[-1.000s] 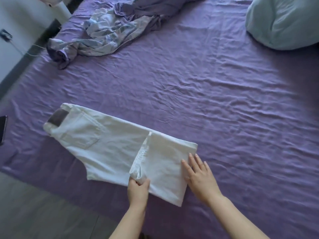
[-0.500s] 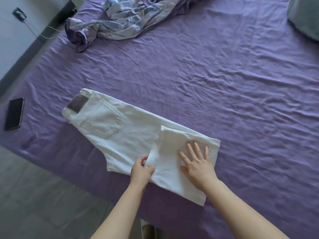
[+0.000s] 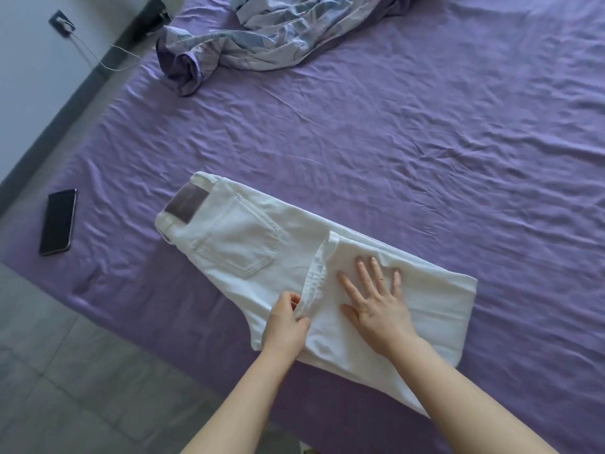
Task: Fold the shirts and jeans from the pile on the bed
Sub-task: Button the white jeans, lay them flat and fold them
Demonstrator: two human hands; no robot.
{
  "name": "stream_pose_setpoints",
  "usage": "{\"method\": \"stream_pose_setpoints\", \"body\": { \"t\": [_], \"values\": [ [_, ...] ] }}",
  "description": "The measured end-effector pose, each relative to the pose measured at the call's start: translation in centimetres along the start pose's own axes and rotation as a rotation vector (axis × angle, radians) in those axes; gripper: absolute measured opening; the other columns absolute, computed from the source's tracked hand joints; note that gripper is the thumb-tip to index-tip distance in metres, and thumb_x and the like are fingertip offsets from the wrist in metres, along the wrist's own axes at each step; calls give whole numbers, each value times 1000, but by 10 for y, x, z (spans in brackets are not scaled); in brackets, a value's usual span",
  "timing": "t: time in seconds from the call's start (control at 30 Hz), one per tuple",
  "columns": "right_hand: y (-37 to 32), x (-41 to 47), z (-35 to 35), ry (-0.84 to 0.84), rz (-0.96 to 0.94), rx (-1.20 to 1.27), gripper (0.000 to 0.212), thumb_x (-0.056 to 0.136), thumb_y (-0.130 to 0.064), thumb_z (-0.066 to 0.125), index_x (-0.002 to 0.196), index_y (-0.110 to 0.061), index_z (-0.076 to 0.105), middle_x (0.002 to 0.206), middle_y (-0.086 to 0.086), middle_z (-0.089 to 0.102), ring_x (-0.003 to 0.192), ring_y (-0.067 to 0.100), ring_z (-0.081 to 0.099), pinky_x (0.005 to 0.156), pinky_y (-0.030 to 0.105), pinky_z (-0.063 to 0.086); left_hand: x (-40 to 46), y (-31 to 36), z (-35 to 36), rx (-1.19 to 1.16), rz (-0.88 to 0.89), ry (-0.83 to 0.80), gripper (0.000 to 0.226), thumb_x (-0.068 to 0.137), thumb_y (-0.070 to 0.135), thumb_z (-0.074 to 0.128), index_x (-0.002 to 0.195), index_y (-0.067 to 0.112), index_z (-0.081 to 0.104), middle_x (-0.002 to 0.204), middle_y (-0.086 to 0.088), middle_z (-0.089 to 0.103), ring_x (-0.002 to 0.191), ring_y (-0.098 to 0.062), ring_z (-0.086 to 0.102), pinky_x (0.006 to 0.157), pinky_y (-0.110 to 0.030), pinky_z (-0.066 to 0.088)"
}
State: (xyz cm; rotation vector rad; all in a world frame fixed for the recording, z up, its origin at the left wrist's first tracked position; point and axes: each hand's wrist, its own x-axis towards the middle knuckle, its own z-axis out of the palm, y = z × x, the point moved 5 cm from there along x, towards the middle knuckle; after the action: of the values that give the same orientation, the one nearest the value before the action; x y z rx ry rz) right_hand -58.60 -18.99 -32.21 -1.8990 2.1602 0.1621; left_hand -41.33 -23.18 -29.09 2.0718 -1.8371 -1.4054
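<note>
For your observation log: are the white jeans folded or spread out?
Folded: the white jeans have their leg ends doubled back, hems lying beside the pocket.

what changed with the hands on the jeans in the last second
The right hand slid from the fold's near edge up onto the folded leg, pressing flat. The left hand still pinches the hem. The white jeans stay half folded; phone and shirt pile untouched.

A bed (image 3: 409, 132) under a creased purple sheet fills most of the frame; white jeans (image 3: 262, 257) lie folded near its lower edge; a crumpled pale-blue and purple shirt (image 3: 262, 31) lies at upper centre; a dark phone (image 3: 58, 221) lies at the left edge.
</note>
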Motion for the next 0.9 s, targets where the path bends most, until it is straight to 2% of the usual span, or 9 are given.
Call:
{"method": "stream_pose_setpoints", "body": {
  "t": [0.17, 0.3, 0.43, 0.5, 0.53, 0.63, 0.7, 0.8, 0.9],
  "values": [
    [-19, 21, -3, 18, 24, 2, 61, 83, -57, 33, 135, -31, 47, 143, 12, 44, 137, 36, 31, 102, 66, 14, 8, 0, 7, 226, 83, -98, 77, 87, 10, 52, 150, 25, 10, 135, -8, 43, 110, -27, 55, 92, -35, 46],
    [-30, 36, -6, -18, 69, -5, 62, 82, -60, 32, 135, -32, 47, 142, 14, 44, 134, 36, 38, 101, 67, 14, 8, 1, 10, 408, 77, -189, 88, 90, 15, 54, 150, 32, -9, 132, -8, 38, 112, -28, 52, 89, -37, 45],
    [-22, 34, -7, -42, 95, -6, 57, 82, -53, 34, 131, -31, 52, 140, 10, 49, 132, 33, 42, 102, 63, 14, 11, 20, 5, 718, 449, 65, 117, 49, 23, 87, 146, 17, 23, 139, -13, 44, 119, -31, 50, 88, -40, 51],
    [-8, 20, -6, -54, 119, -14, 54, 84, -50, 34, 130, -29, 53, 139, 7, 50, 133, 32, 40, 104, 59, 13, 6, 31, 20, 923, 625, -51, 96, 72, 16, 66, 150, 20, 11, 157, -14, 7, 144, -32, 9, 111, -51, 27],
    [-1, 10, -5, -60, 124, -17, 54, 85, -50, 33, 131, -29, 51, 140, 7, 50, 134, 31, 37, 105, 57, 10, 4, 39, 27, 968, 771, -30, 76, 80, 13, 50, 149, 23, 20, 157, -13, 7, 144, -31, 2, 114, -52, 20],
    [19, -18, 0, -94, 148, -14, 54, 88, -51, 28, 136, -28, 38, 140, 6, 49, 135, 29, 27, 107, 54, 5, 11, 51, 55, 986, 834, -173, 57, 77, 23, 32, 126, 25, 61, 140, -9, 50, 136, -31, 28, 109, -51, 20],
    [31, -27, 1, -106, 166, 2, 55, 94, -55, 17, 138, -26, 34, 141, 5, 49, 138, 27, 23, 108, 54, 5, 19, 66, 66, 1000, 867, -197, 54, 88, 32, 35, 141, 26, 43, 153, -13, 30, 144, -33, 11, 115, -53, 6],
    [55, -31, -1, -92, 116, -25, 55, 95, -55, 14, 139, -27, 34, 145, 0, 41, 145, 18, 2, 109, 56, 11, 37, 74, 76, 1103, 736, -324, 83, 89, 66, 31, 149, 28, -13, 149, -11, -32, 140, -30, -27, 111, -59, -15],
    [88, -31, -3, -88, 77, -81, 55, 97, -53, 5, 137, -31, 36, 144, 2, 42, 145, 23, 9, 108, 56, 13, 42, 74, 81, 1156, 700, -316, 105, 76, 80, 35, 140, 27, -30, 140, -13, -43, 134, -29, -39, 107, -61, -18]
  ]
}}
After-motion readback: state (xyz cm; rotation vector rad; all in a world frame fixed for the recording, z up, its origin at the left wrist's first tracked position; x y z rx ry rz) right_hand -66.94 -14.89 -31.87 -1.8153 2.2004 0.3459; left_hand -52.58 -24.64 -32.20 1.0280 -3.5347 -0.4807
